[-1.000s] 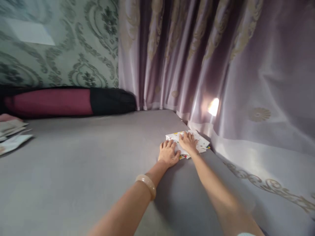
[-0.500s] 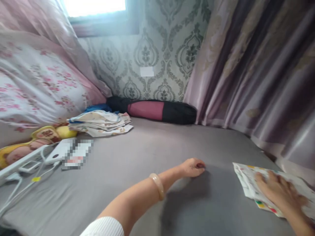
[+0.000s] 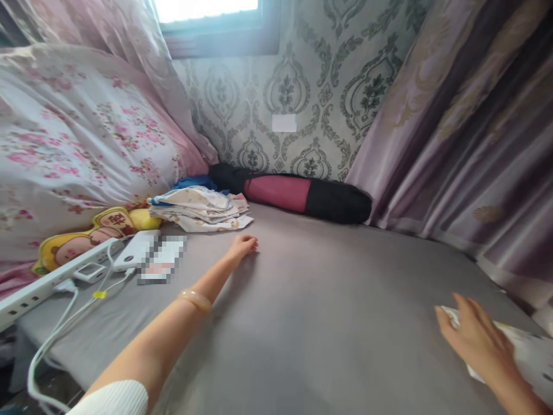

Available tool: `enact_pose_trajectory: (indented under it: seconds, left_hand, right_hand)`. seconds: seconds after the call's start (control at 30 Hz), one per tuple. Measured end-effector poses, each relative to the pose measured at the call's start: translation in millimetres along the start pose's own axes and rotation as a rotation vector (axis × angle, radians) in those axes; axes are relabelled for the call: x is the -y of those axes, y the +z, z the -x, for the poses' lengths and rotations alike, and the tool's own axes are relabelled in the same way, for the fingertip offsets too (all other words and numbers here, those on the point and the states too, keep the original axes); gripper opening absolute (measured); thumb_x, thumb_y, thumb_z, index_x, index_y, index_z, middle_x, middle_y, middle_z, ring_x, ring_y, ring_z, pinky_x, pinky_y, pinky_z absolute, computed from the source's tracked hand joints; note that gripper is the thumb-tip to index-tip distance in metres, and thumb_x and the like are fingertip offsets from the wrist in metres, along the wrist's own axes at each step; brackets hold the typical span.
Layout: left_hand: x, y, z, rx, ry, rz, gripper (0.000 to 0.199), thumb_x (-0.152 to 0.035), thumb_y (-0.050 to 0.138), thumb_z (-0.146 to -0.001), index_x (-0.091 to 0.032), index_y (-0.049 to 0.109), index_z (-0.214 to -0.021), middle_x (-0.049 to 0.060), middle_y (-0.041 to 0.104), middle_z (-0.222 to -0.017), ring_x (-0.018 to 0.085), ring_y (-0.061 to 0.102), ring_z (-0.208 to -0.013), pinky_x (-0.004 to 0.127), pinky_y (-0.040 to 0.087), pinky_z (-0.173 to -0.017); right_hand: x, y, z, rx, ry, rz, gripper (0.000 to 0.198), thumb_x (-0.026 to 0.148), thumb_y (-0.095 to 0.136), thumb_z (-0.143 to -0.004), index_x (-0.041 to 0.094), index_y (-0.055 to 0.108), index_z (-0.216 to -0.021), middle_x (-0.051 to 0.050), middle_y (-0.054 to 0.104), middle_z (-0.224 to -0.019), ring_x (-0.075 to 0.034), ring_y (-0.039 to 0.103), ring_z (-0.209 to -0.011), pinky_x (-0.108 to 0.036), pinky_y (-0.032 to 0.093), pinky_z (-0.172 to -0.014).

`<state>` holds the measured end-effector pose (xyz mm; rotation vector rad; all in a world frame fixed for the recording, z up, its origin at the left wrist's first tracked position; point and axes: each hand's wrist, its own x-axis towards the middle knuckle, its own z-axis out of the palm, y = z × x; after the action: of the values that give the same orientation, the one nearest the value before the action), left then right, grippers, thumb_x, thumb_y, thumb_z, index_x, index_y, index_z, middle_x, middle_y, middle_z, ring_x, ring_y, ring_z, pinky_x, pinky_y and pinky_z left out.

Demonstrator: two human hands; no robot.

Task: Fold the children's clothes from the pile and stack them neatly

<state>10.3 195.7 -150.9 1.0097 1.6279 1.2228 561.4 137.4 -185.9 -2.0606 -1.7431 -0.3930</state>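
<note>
My left hand (image 3: 243, 246), at the end of an arm with a pale bangle (image 3: 195, 300), is over the grey sheet with its fingers curled in. Nothing shows in it. Just beyond it lies a stack of folded patterned cloths (image 3: 203, 210), and the hand appears apart from them. On the right, my right hand (image 3: 475, 340) is over a folded white printed cloth (image 3: 529, 357), fingers extended and thumb apart. The hand covers part of this cloth, and the frame edge cuts it off. Whether the palm presses on it I cannot tell.
A black and maroon long bag (image 3: 276, 193) lies along the wall. At the left are a white power strip (image 3: 60, 276) with cables, a white device (image 3: 136, 248), a blurred-out flat item (image 3: 163, 259) and a yellow plush toy (image 3: 82, 242). Curtains (image 3: 470, 144) hang at the right.
My left hand has moved left and farther away, towards the cloth stack. My right hand still lies over the white cloth, lower in view. The view has turned slightly left.
</note>
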Motion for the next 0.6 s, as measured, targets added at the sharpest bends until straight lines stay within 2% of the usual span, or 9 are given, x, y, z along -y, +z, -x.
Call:
enact_pose_trajectory:
  seconds: [0.07,0.17,0.3,0.43,0.6]
  left_hand:
    - [4.3,-20.5,-6.9,-0.105,-0.028,0.041,0.017,-0.029,0.068,-0.07,-0.014,0.061,-0.075,0.004,0.065,-0.069,0.012,0.06,-0.059,0.023,0.045,-0.058]
    - [7.8,-43.8,-15.0,-0.239,-0.043,0.102,0.018,-0.028,0.069,-0.069,-0.014,0.059,-0.075,0.004,0.064,-0.066,0.012,0.06,-0.057,0.024,0.046,-0.056]
    - [-0.5,-75.1,-29.8,-0.467,-0.015,0.143,0.009,-0.023,0.057,-0.078,-0.014,0.057,-0.077,0.001,0.06,-0.063,0.01,0.059,-0.057,0.021,0.045,-0.055]
    - [-22.5,-116.4,-48.4,-0.657,0.006,0.128,0.013,-0.015,0.041,-0.087,-0.013,0.052,-0.08,-0.001,0.054,-0.061,0.009,0.056,-0.056,0.02,0.045,-0.054]
    - [-50.2,-166.2,-67.7,-0.814,0.043,-0.013,0.023,-0.016,0.03,-0.095,-0.014,0.044,-0.077,-0.004,0.043,-0.056,0.01,0.052,-0.056,0.022,0.048,-0.055]
  right_hand:
    - [40.5,3.8,10.0,0.034,-0.116,-0.053,0.071,0.051,0.026,-0.084,0.01,0.038,-0.141,-0.026,0.05,-0.132,-0.039,0.048,-0.123,-0.055,0.043,-0.09]
    - [95.3,9.3,30.7,0.086,-0.27,-0.144,0.062,0.047,0.029,-0.086,0.012,0.045,-0.135,-0.021,0.049,-0.135,-0.034,0.047,-0.126,-0.05,0.043,-0.097]
    - [148.8,10.6,61.9,0.192,-0.378,-0.217,0.053,0.047,0.031,-0.089,0.02,0.053,-0.129,-0.015,0.049,-0.139,-0.03,0.048,-0.126,-0.049,0.041,-0.101]
    - [171.8,12.2,87.1,0.237,-0.407,-0.222,0.057,0.05,0.029,-0.092,0.017,0.049,-0.134,-0.014,0.044,-0.144,-0.03,0.044,-0.13,-0.051,0.038,-0.105]
    - [172.9,18.8,99.1,0.177,-0.454,-0.18,0.057,0.05,0.028,-0.093,0.017,0.049,-0.135,-0.014,0.044,-0.144,-0.03,0.039,-0.134,-0.054,0.033,-0.109]
